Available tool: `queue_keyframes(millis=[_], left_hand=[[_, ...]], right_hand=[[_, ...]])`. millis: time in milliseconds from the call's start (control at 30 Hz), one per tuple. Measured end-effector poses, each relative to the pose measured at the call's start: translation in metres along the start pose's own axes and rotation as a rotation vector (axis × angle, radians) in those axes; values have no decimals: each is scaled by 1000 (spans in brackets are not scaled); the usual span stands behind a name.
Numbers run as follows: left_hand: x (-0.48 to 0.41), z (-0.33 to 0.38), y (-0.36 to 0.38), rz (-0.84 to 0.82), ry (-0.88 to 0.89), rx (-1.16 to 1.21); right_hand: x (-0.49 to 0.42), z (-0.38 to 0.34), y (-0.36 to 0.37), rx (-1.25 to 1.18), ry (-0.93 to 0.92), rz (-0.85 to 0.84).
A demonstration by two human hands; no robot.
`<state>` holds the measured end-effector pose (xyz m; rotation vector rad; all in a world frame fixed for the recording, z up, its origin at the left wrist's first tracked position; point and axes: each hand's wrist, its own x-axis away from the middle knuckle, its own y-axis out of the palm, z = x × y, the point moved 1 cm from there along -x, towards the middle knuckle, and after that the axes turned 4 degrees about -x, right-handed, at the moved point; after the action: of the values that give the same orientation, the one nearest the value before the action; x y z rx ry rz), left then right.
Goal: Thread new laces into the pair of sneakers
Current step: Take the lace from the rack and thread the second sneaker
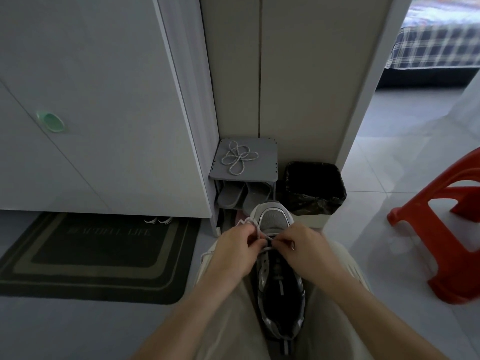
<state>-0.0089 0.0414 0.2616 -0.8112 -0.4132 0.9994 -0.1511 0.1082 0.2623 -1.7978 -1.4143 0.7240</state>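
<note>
white cabinets (104,100), tiled floor (389,157), red stool (446,229)

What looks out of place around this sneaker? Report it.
Only the loose speckled white lace, tangled in loops on the small grey shoe rack, in no shoe. The left hand and right hand pinch the other lace at the grey mesh sneaker.

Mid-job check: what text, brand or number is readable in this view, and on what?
"LIFE": second word on the dark doormat; the first word is too blurred to read.
Sneaker: no brand or number legible.
No other text in view.
</note>
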Motion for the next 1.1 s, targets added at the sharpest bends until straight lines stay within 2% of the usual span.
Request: queue_keyframes(millis=[233, 433, 667, 867, 1100], left_hand=[[-2, -10, 7, 20, -92, 137], [-7, -13, 10, 20, -88, 146], [-5, -15, 12, 19, -82, 197], [-7, -19, 16, 14, -130, 291], [-8, -19, 16, -4, -133, 310]], right_hand=[[-3, -4, -1, -44, 35, -46], [-5, -1, 5, -43, 22, -37], [-5, -2, 7, 68, 8, -6], [-4, -3, 13, -26, 57, 4], [0, -5, 15, 3, 38, 26]])
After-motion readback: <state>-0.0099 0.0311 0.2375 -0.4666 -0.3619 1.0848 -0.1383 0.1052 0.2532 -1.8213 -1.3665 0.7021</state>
